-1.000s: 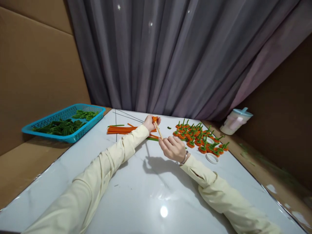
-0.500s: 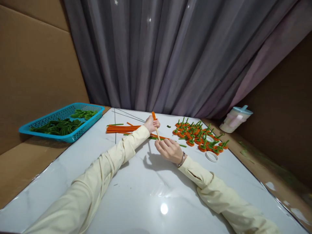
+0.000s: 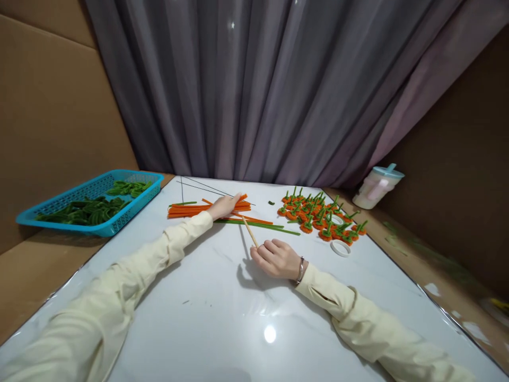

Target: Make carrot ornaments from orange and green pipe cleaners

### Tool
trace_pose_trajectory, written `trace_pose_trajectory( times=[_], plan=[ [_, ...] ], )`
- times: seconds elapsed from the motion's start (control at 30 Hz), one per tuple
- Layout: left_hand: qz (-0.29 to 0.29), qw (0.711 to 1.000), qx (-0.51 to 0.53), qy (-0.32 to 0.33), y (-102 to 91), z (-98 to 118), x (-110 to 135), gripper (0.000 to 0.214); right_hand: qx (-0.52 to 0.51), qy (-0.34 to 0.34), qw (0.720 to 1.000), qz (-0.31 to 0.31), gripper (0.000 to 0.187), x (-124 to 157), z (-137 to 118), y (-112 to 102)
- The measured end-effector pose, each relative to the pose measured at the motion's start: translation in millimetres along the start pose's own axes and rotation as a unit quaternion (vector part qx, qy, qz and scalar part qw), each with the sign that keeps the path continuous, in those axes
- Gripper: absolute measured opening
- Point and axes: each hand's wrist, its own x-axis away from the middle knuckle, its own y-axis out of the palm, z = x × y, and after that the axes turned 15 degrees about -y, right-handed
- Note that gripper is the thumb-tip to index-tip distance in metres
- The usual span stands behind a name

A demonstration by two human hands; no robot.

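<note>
My left hand is over a bundle of orange pipe cleaners at the far middle of the table. Its fingers are closed, partly hidden, with a short orange end sticking up beside the fingertips. My right hand, nearer to me, grips a thin wooden stick. The stick slants up and left, its far tip just in front of the orange bundle. Green pipe cleaners lie between the hands, beyond the stick.
Several small orange pieces with green stems stand at the right, by a white ring. A lidded cup is behind them. At the left, a blue basket holds green pieces. Thin dark wires lie at the back.
My left hand has moved left, off the stick and onto the orange bundle. My right hand still holds the stick, now slanting further left, and has shifted slightly towards me.
</note>
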Motion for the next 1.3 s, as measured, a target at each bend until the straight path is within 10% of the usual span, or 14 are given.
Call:
trace_pose_trajectory(
  times=[0.3, 0.43, 0.57, 0.63, 0.87, 1.1, 1.3],
  plan=[
    [0.162, 0.952, -0.217, 0.141, -3.2, -28, 60, 0.036, -0.142, 0.046, 0.987, -0.061, 0.033, 11, 0, 4],
    [0.224, 0.792, -0.486, 0.293, 7.4, -3, 102, 0.015, -0.159, 0.040, 0.981, -0.100, 0.038, 15, 15, 3],
    [0.190, 0.739, -0.534, 0.363, 24.6, 14, 149, 0.024, -0.084, 0.102, 0.953, -0.274, 0.024, 0, 38, -1],
    [0.132, 0.754, -0.518, 0.382, 33.9, 16, 164, 0.028, -0.056, 0.174, 0.907, -0.379, 0.020, -15, 49, -4],
    [-0.084, 0.859, -0.346, 0.369, 57.1, 10, 164, 0.036, -0.055, 0.230, 0.881, -0.411, 0.025, -62, 67, -9],
    [-0.139, 0.943, -0.144, 0.266, 65.4, 8, 147, 0.030, -0.077, 0.283, 0.871, -0.395, 0.028, -72, 85, -2],
    [-0.114, 0.949, -0.016, 0.294, 58.9, 17, 131, 0.018, -0.130, 0.362, 0.859, -0.339, 0.026, -64, 105, 15]
  ],
)
